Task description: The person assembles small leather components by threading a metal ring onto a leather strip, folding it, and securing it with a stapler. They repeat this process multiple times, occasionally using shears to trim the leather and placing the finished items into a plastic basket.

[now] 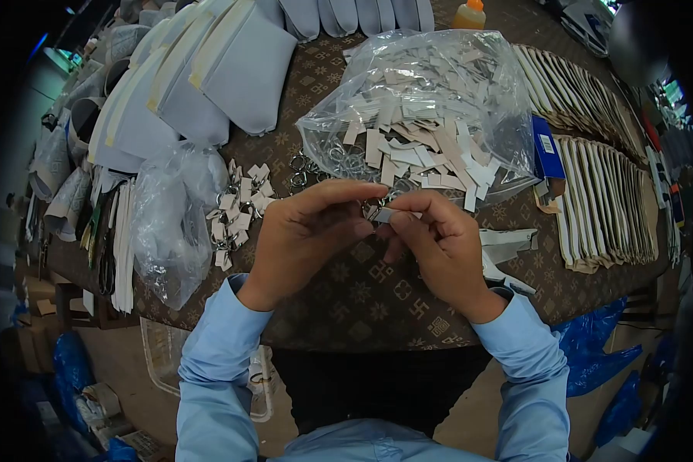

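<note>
Above the patterned brown tablecloth, my left hand (308, 231) pinches a small metal ring (371, 206) between thumb and fingers. My right hand (443, 246) holds a short pale strip (383, 215) that meets the ring. The fingertips of both hands almost touch and partly cover these pieces. Just behind them, an open clear plastic bag (439, 85) holds many loose pale strips (439, 154). Several loose metal rings (300, 171) lie behind my left hand. To its left sits a pile of rings with pale strips attached (239, 208).
Grey-white curved panels (242, 69) stand at the back left, beside a crumpled clear bag (173, 223). Rows of stacked folded pieces (608, 204) line the right, near a blue box (547, 150). An orange-capped bottle (470, 15) stands at the back. White scraps (508, 245) lie beside my right hand.
</note>
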Available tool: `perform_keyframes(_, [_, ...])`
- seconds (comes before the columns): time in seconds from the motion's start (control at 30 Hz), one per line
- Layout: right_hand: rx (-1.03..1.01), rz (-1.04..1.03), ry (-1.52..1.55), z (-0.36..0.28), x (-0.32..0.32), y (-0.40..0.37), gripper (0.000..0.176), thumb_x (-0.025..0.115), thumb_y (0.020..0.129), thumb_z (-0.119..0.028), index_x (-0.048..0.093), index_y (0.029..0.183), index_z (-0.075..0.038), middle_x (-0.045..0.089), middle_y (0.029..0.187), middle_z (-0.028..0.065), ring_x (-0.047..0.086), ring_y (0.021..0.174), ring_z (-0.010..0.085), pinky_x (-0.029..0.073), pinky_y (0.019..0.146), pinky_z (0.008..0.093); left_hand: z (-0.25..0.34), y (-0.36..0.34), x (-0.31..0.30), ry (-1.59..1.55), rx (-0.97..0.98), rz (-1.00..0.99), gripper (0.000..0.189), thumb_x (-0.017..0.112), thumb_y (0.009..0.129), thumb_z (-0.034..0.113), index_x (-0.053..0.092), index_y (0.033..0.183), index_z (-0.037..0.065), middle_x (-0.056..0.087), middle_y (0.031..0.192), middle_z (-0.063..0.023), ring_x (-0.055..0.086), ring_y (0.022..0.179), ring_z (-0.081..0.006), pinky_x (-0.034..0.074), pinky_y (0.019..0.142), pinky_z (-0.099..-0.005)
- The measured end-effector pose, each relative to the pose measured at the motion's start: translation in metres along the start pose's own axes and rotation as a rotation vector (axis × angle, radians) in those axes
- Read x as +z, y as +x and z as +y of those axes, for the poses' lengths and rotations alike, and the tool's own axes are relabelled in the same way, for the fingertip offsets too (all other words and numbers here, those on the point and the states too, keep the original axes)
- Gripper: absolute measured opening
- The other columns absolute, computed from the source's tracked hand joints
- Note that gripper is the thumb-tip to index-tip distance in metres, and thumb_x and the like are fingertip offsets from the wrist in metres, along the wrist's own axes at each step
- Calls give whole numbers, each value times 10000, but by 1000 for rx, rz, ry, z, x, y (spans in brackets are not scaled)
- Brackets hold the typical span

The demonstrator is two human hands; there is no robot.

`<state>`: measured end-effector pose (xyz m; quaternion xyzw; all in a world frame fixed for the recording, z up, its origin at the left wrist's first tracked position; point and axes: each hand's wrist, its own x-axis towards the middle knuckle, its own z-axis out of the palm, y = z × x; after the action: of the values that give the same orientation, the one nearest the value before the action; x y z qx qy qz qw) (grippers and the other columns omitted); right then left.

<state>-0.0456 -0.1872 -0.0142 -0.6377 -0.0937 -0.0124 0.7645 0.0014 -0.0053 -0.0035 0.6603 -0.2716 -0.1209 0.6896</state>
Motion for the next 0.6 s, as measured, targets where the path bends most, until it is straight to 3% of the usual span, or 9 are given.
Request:
perform_keyframes(0.17, [141,3,98,3,-2,3,150,532,914,-88,551,1015,22,618,815,77,591,639,100,485,571,214,-2,0,2,159,48,12,383,617,792,-72,590,1156,42,593,1106,-92,601,954,-150,509,799,-252])
perform_keyframes(0.23, [75,7,-28,3,-2,1,167,529,915,-97,547,1026,26,624,805,86,599,632,110,489,564,219,-7,1,4,546,384,5,384,626,785,-60,594,1151,53,585,1093,-113,613,941,-186,519,764,-265])
perform_keyframes(0.3, [15,9,-154,2,-2,1,183,527,916,-105,544,1038,31,629,796,96,606,625,120,492,557,223,-5,2,5,557,387,6,377,629,785,-53,597,1144,55,580,1088,-118,616,935,-201,520,753,-270])
perform_keyframes(0.47, [217,-37,133,-2,-7,6,191,530,917,-126,553,1027,27,630,777,94,603,600,117,490,518,222,-8,0,7,469,326,17,366,636,782,-44,602,1131,61,578,1081,-116,617,924,-204,522,735,-277])
perform_keyframes(0.6, [239,-62,112,-6,-10,6,189,539,913,-133,564,1007,28,635,780,99,606,593,120,489,506,221,-10,-2,8,422,251,12,361,633,778,-56,603,1120,53,580,1070,-104,614,911,-187,520,722,-267])
